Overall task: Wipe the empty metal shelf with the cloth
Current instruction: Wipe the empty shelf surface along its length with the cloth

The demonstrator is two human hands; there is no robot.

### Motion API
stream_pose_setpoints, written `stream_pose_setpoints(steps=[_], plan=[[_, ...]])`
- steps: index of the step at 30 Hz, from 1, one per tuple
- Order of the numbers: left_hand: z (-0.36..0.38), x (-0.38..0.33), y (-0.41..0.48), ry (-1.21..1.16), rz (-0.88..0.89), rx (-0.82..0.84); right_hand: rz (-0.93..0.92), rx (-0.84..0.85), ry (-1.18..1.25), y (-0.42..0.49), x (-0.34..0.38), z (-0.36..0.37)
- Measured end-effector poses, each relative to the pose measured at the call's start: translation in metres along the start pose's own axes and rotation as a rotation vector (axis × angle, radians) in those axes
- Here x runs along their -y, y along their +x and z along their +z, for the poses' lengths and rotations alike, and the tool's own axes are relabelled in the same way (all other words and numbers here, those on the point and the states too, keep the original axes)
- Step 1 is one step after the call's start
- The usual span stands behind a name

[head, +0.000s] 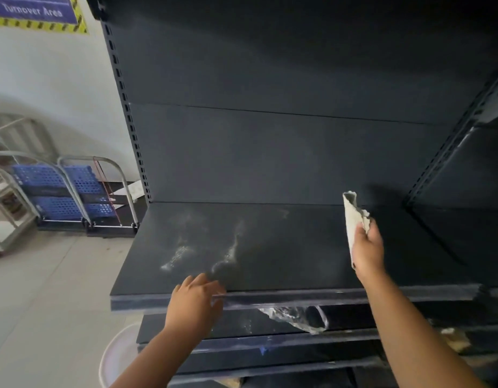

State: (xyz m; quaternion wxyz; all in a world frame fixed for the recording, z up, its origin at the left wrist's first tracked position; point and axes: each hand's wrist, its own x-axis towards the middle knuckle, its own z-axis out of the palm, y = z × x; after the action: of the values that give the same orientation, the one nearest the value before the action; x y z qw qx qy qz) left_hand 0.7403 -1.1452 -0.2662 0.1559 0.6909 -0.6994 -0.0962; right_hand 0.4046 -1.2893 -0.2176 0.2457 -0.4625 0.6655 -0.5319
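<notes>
The empty dark metal shelf [284, 247] fills the middle of the view, with whitish dust streaks [228, 253] on its left half. My right hand [368, 250] is raised over the shelf's right part and grips a crumpled grey-white cloth [352, 217], which sticks up above the fingers. My left hand [196, 299] rests on the shelf's front edge, fingers curled over the lip and holding nothing else.
A dark back panel [270, 149] rises behind the shelf, with slotted uprights at both sides. Lower shelves [242, 326] with a crumpled clear plastic piece [298, 317] lie below. Blue folding carts [74, 191] stand on the floor at left; a white bucket rim [116, 354] shows below.
</notes>
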Motion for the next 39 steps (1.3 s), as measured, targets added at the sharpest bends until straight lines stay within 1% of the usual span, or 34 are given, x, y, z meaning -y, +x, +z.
stream_pose_setpoints(steps=[2, 4, 5, 6, 8, 9, 10, 11, 12, 13, 15, 16, 17, 19, 21, 23, 25, 26, 27, 28, 29, 30, 31, 33, 36, 37, 39], plan=[[-0.001, -0.001, 0.005, 0.002, 0.001, 0.001, -0.07, -0.029, -0.242, 0.009, -0.024, -0.021], [-0.003, -0.002, 0.011, -0.028, 0.004, 0.009, -0.073, -0.021, -0.393, 0.007, -0.039, -0.02], [-0.004, -0.003, 0.015, -0.044, -0.002, 0.027, -0.072, 0.035, -0.462, 0.001, -0.041, -0.01], [-0.005, -0.003, 0.019, -0.052, -0.018, 0.055, -0.104, 0.132, -0.534, -0.008, -0.04, 0.006], [-0.007, -0.004, 0.029, -0.051, -0.082, 0.13, -0.268, 0.361, -0.664, -0.036, -0.034, 0.047], [-0.009, -0.006, 0.034, -0.038, -0.118, 0.169, -0.351, 0.436, -0.693, -0.051, -0.027, 0.068], [-0.009, -0.007, 0.038, -0.013, -0.147, 0.196, -0.391, 0.482, -0.674, -0.065, -0.02, 0.089], [-0.009, -0.008, 0.041, 0.017, -0.165, 0.213, -0.39, 0.523, -0.622, -0.079, -0.012, 0.108], [-0.009, -0.009, 0.043, 0.045, -0.174, 0.224, -0.345, 0.572, -0.533, -0.091, -0.003, 0.125], [-0.009, -0.009, 0.044, 0.064, -0.178, 0.231, -0.256, 0.626, -0.408, -0.101, 0.006, 0.139], [-0.011, -0.01, 0.044, 0.071, -0.188, 0.25, 0.019, 0.686, -0.108, -0.111, 0.024, 0.156], [-0.012, -0.01, 0.043, 0.067, -0.197, 0.265, 0.162, 0.66, 0.033, -0.109, 0.031, 0.157], [-0.014, -0.011, 0.042, 0.063, -0.211, 0.282, 0.28, 0.599, 0.148, -0.101, 0.035, 0.154], [-0.019, -0.016, 0.041, 0.057, -0.231, 0.315, 0.423, 0.444, 0.293, -0.073, 0.035, 0.131], [-0.022, -0.02, 0.041, 0.049, -0.223, 0.336, 0.458, 0.306, 0.397, -0.034, 0.025, 0.093], [-0.026, -0.023, 0.043, 0.051, -0.219, 0.354, 0.42, 0.185, 0.484, 0.008, 0.012, 0.048], [-0.028, -0.026, 0.046, 0.052, -0.223, 0.373, 0.354, 0.035, 0.516, 0.049, 0.0, 0.003], [-0.029, -0.027, 0.047, 0.049, -0.23, 0.381, 0.31, -0.057, 0.482, 0.068, -0.006, -0.014], [-0.03, -0.028, 0.048, 0.049, -0.234, 0.389, 0.243, -0.147, 0.383, 0.085, -0.012, -0.027], [-0.031, -0.028, 0.049, 0.05, -0.234, 0.397, 0.172, -0.219, 0.235, 0.101, -0.018, -0.036], [-0.031, -0.028, 0.049, 0.049, -0.237, 0.401, 0.114, -0.255, 0.084, 0.114, -0.024, -0.039], [-0.031, -0.028, 0.05, 0.045, -0.241, 0.402, 0.07, -0.25, -0.058, 0.123, -0.031, -0.038], [-0.031, -0.028, 0.049, 0.042, -0.244, 0.399, 0.043, -0.205, -0.182, 0.128, -0.039, -0.031], [-0.029, -0.028, 0.046, 0.037, -0.246, 0.377, 0.01, -0.059, -0.416, 0.129, -0.055, -0.008], [-0.024, -0.028, 0.039, 0.022, -0.233, 0.312, -0.069, 0.154, -0.739, 0.116, -0.064, 0.045], [-0.022, -0.028, 0.037, 0.023, -0.227, 0.285, -0.119, 0.208, -0.792, 0.107, -0.061, 0.066], [-0.018, -0.028, 0.033, 0.036, -0.219, 0.21, -0.244, 0.306, -0.816, 0.079, -0.049, 0.111]])
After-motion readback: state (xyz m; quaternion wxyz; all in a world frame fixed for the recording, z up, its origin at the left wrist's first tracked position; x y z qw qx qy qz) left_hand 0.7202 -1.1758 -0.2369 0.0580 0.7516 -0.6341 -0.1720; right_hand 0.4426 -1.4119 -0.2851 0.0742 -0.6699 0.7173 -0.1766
